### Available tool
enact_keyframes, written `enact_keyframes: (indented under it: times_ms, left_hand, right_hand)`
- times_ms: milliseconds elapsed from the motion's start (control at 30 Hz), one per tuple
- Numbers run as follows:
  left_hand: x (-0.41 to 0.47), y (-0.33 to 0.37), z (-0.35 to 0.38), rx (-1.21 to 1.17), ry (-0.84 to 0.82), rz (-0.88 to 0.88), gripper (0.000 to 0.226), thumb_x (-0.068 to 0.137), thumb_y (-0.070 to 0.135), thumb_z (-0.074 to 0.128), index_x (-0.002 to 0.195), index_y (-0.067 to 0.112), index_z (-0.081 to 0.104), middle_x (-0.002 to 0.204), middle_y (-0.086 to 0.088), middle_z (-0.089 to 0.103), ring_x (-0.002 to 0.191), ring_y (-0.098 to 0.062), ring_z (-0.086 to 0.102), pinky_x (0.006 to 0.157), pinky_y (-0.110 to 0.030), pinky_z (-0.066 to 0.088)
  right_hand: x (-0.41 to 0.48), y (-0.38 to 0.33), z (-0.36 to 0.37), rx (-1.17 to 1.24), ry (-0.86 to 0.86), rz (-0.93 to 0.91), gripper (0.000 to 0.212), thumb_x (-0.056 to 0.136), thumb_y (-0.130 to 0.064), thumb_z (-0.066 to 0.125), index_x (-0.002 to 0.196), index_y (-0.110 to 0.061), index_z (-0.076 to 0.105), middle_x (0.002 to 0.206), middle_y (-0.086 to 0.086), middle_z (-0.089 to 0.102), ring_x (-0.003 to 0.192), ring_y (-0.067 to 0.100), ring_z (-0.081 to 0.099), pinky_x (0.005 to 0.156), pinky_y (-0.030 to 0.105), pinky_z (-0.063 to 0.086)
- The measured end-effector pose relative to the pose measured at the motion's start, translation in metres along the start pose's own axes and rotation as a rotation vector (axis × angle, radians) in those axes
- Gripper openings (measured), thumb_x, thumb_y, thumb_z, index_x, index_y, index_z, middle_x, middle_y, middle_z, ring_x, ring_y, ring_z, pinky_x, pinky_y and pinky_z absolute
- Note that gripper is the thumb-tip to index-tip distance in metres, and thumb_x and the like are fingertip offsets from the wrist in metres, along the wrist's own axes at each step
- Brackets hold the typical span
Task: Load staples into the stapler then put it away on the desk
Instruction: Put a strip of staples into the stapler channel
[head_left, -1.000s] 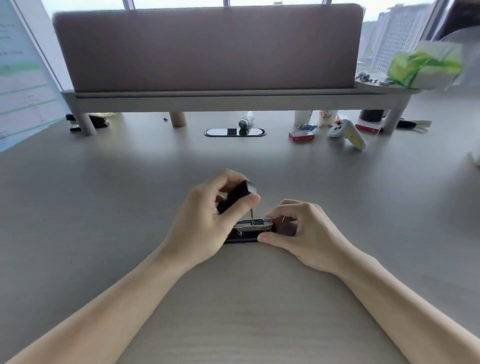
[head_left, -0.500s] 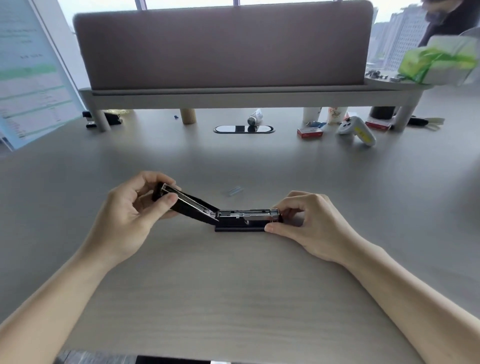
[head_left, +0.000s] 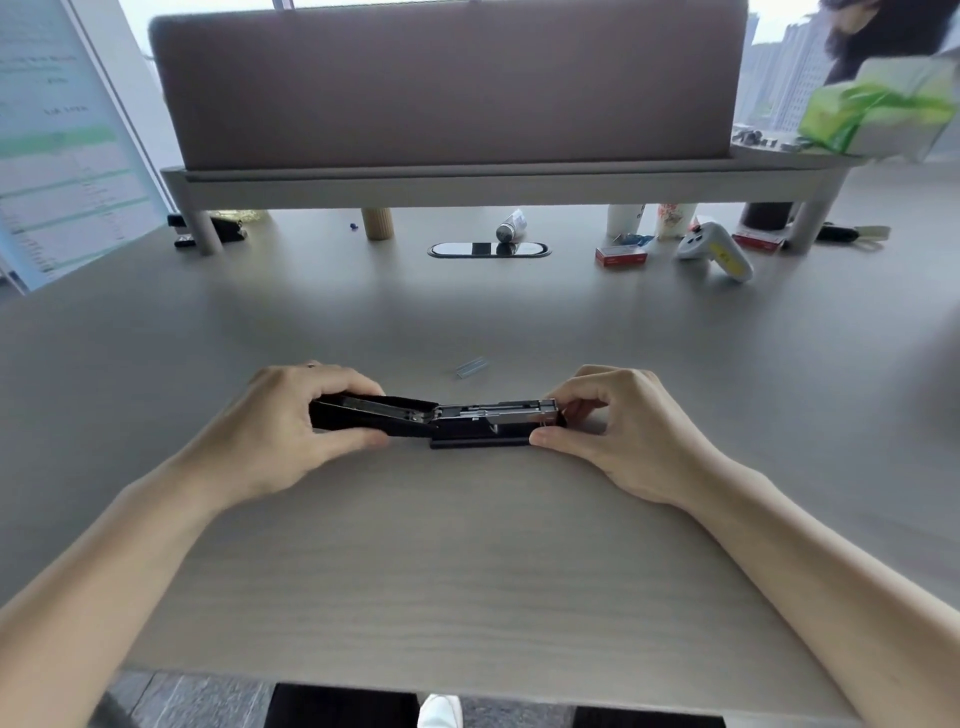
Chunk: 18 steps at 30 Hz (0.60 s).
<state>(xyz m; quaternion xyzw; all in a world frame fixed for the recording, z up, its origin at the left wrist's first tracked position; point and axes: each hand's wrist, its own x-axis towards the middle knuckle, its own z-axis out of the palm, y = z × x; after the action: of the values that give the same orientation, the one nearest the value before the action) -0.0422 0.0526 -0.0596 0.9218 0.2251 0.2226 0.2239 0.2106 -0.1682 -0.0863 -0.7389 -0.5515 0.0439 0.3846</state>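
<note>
- Black stapler with a silver metal magazine (head_left: 467, 418): lies on the pale wood-grain tabletop (head_left: 467, 571), near its front edge, swung fully open so the black top arm lies flat to the left and the base with its bright channel sits to the right.
- Left hand (head_left: 291, 431): fingers curled closed around the folded-back top arm, thumb underneath on the near side.
- Right hand (head_left: 623, 426): pinches the front end of the magazine between thumb and fingertips, holding the base down.
- Short strip of silvery staples (head_left: 471, 367): lies loose on the tabletop just beyond the stapler, apart from both hands; the channel seems not yet loaded, though its inside is too small to read.
- Risk, strip: thin and brittle-looking; a hard pinch likely snaps it into fragments.
- Risk, seating: a strip laid legs-up or crooked in the channel likely jams when the arm closes.
- Risk, spring: if either hand lets go, the arm or pusher may snap back onto fingertips resting at the channel.
- Red staple box (head_left: 621, 255): well apart at the rear, a spare supply if the strip breaks.
</note>
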Motion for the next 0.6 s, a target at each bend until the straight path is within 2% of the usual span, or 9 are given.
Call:
enact_keyframes:
  times_ms: [100,233,467,533,600]
  left_hand:
    - [0.001,-0.001,0.005,-0.072,-0.026,-0.047,0.027,0.075,0.022,0.094,0.096,0.034,0.081,0.097,0.02,0.076,0.088,-0.007,0.07,0.07,-0.008,0.045]
    - [-0.001,-0.003,0.01,-0.136,-0.05,-0.063,0.024,0.077,0.022,0.092,0.095,0.034,0.081,0.093,0.014,0.079,0.085,-0.013,0.071,0.078,-0.022,0.049]
    - [-0.002,-0.009,0.014,-0.14,-0.042,-0.064,0.025,0.077,0.024,0.092,0.095,0.036,0.079,0.099,0.014,0.077,0.092,-0.011,0.07,0.086,-0.023,0.049]
    - [-0.002,-0.008,0.012,-0.117,-0.071,-0.082,0.025,0.076,0.033,0.092,0.096,0.037,0.077,0.101,0.018,0.076,0.093,-0.006,0.07,0.086,-0.024,0.051]
    - [0.003,-0.001,0.009,-0.114,-0.102,-0.108,0.039,0.071,0.06,0.086,0.101,0.038,0.076,0.105,0.022,0.076,0.097,0.0,0.07,0.088,-0.024,0.052]
  right_hand:
    - [0.0,0.0,0.0,-0.005,0.004,0.007,0.021,0.08,-0.04,0.089,0.093,-0.024,0.085,0.089,-0.004,0.074,0.082,0.017,0.071,0.082,0.031,0.054]
    - [0.0,-0.001,0.0,-0.012,0.009,0.012,0.019,0.08,-0.039,0.09,0.092,-0.025,0.084,0.088,-0.004,0.074,0.082,0.017,0.071,0.082,0.03,0.053]
    - [-0.001,-0.003,0.0,-0.018,0.002,0.019,0.017,0.081,-0.038,0.089,0.092,-0.025,0.085,0.088,-0.004,0.074,0.083,0.017,0.07,0.083,0.031,0.054]
    - [-0.002,-0.004,-0.001,-0.024,0.0,0.019,0.017,0.082,-0.038,0.088,0.094,-0.027,0.085,0.089,-0.004,0.075,0.083,0.014,0.07,0.083,0.029,0.053]
    - [-0.002,-0.005,-0.002,-0.032,-0.012,0.016,0.024,0.08,-0.043,0.088,0.1,-0.03,0.084,0.091,-0.008,0.076,0.085,0.01,0.07,0.083,0.024,0.054]
